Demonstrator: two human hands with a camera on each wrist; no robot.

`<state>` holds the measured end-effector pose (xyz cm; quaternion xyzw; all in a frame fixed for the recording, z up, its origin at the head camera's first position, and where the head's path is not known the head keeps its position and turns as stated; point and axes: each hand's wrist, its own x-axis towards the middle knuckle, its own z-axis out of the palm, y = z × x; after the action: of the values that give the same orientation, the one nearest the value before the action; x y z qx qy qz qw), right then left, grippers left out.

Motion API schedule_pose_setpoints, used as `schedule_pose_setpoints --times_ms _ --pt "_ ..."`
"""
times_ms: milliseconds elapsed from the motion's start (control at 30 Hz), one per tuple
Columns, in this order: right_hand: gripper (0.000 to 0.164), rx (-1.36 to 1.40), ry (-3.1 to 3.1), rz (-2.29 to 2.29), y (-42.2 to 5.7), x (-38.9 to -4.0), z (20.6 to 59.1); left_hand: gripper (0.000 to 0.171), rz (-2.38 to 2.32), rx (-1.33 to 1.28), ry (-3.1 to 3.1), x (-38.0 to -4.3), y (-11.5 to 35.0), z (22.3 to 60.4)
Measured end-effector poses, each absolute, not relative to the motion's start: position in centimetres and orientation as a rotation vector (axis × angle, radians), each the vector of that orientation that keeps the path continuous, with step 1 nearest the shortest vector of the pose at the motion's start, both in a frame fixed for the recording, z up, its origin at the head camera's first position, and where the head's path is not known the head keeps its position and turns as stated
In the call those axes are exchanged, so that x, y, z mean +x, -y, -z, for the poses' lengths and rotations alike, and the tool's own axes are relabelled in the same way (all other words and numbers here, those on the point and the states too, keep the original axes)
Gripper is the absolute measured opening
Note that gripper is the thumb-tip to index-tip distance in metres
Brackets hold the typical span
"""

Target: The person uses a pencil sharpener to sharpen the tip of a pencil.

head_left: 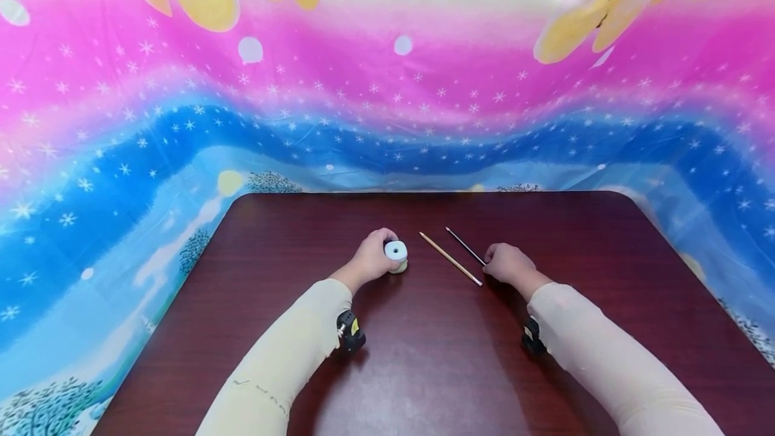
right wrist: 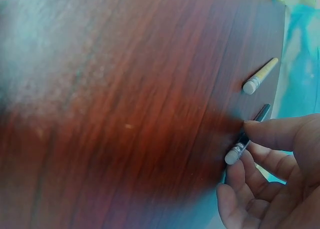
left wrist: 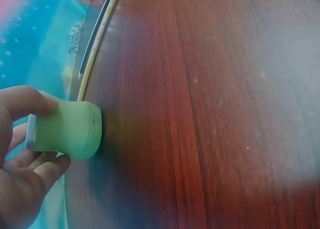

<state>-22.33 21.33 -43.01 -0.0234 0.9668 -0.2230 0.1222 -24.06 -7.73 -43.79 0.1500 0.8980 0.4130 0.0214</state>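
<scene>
My left hand point(head_left: 371, 256) grips a pencil sharpener point(head_left: 396, 249) with a pale green body and a white top that has a dark hole. In the left wrist view the thumb lies on one side of the sharpener point(left wrist: 70, 126) and the fingers on the other; its base is close to the tabletop. Near its eraser end, a black pencil point(head_left: 465, 245) is pinched between the thumb and fingers of my right hand point(head_left: 510, 264). A yellow pencil point(head_left: 450, 258) with a white eraser lies between the sharpener and the black pencil, its tip pointing away from me.
The dark red-brown wooden table point(head_left: 412, 355) has rounded far corners. Behind it and at both sides hangs a printed cloth point(head_left: 387, 86) in pink and blue with snowflakes. A small black camera sits on each wrist over cream sleeves point(head_left: 290, 348).
</scene>
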Motion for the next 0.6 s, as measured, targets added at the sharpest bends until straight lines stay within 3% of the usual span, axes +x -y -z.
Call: schedule_pose_setpoints --times_ms 600 --pt "0.006 -0.069 -2.839 0.631 -21.21 -21.98 43.06 0.041 -1.319 0.457 -2.738 -24.21 7.34 43.8"
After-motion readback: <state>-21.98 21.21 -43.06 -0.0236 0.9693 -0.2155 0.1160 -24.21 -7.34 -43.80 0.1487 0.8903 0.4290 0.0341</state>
